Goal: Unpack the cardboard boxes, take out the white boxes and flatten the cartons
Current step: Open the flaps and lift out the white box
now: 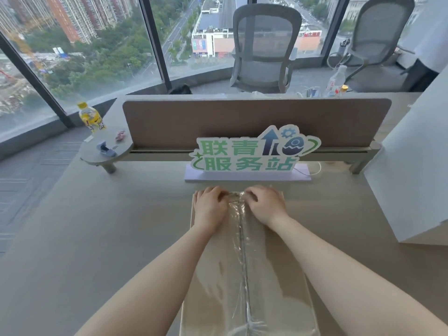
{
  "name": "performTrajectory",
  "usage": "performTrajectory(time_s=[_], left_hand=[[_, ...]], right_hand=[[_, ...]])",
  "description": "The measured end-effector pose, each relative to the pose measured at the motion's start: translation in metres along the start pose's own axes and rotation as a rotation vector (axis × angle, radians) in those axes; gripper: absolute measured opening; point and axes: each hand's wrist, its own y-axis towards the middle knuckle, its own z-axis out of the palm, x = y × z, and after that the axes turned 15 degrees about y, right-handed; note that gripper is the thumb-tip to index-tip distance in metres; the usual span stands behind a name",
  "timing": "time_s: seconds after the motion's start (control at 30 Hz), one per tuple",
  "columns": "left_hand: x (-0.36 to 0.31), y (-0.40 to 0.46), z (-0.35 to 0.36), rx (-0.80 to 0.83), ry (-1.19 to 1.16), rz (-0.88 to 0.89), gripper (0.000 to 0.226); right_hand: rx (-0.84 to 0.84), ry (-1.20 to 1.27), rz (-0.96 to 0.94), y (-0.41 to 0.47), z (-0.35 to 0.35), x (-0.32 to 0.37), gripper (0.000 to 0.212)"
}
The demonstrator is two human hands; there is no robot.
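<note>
A long brown cardboard box (274, 260) lies on the desk in front of me, its top flaps closed. Wrinkled clear tape (240, 238) runs along the centre seam. My left hand (209, 206) and my right hand (265, 206) sit at the far end of the box, one on each side of the seam. The fingers of both hands are curled down onto the tape end and the flap edges there. Whether they pinch the tape or the flaps I cannot make out. No white boxes are in view.
A green-lettered sign (249, 155) on a white base stands just beyond the box, before a brown desk divider (254, 120). A large white carton (412, 180) stands on the right. A yellow bottle (90, 117) and small items sit at the far left; two office chairs stand behind.
</note>
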Motion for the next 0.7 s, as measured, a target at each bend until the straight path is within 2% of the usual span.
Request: performTrajectory(time_s=[0.17, 0.23, 0.37, 0.5, 0.6, 0.7], left_hand=[[-0.004, 0.009, -0.008, 0.034, -0.13, -0.041, 0.011], [-0.002, 0.011, -0.009, 0.066, -0.247, -0.077, 0.018], [0.002, 0.011, -0.025, 0.115, -0.539, -0.127, 0.02], [0.016, 0.007, -0.061, 0.18, -0.796, -0.121, 0.03], [0.046, 0.01, -0.091, 0.269, -0.765, -0.086, 0.053], [0.083, 0.011, -0.116, 0.34, -0.617, -0.11, 0.061]], right_hand=[[-0.086, 0.189, -0.026, -0.006, -0.004, 0.007, 0.018], [-0.09, 0.374, 0.011, -0.008, -0.007, 0.016, 0.019], [-0.06, 0.579, 0.047, -0.009, -0.021, 0.027, 0.037], [-0.074, 0.801, 0.067, -0.012, -0.055, 0.033, 0.023], [-0.084, 0.82, 0.076, -0.016, -0.088, 0.025, 0.023], [-0.137, 0.684, 0.077, -0.025, -0.122, 0.007, 0.016]])
